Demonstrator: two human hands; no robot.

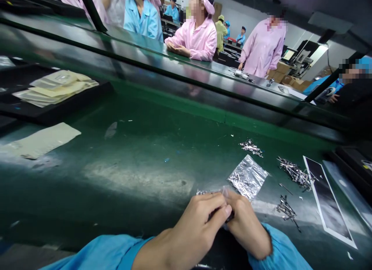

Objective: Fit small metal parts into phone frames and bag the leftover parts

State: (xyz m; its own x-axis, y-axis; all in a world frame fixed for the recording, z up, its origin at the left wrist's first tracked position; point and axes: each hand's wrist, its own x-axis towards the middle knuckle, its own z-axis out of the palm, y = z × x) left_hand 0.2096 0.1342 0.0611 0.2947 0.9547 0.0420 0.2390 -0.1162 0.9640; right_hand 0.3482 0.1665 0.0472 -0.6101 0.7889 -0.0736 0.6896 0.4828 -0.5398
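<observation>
My left hand (194,227) and my right hand (247,223) meet at the near edge of the green table (139,161). Both are closed, fingertips pinched together on a small clear plastic bag (213,192) that sticks out above them. A dark sliver shows between the fingers; I cannot make out what it is. Just beyond my right hand lies another clear bag of small metal pins (247,177). Both my sleeves are blue.
Loose piles of metal pins (295,173) (251,147) (286,210) lie to the right, beside a dark glossy sheet (328,202). A black tray with stacked pale bags (55,88) sits at the left, one pale bag (43,140) nearer. People in pink and blue coats work beyond the conveyor.
</observation>
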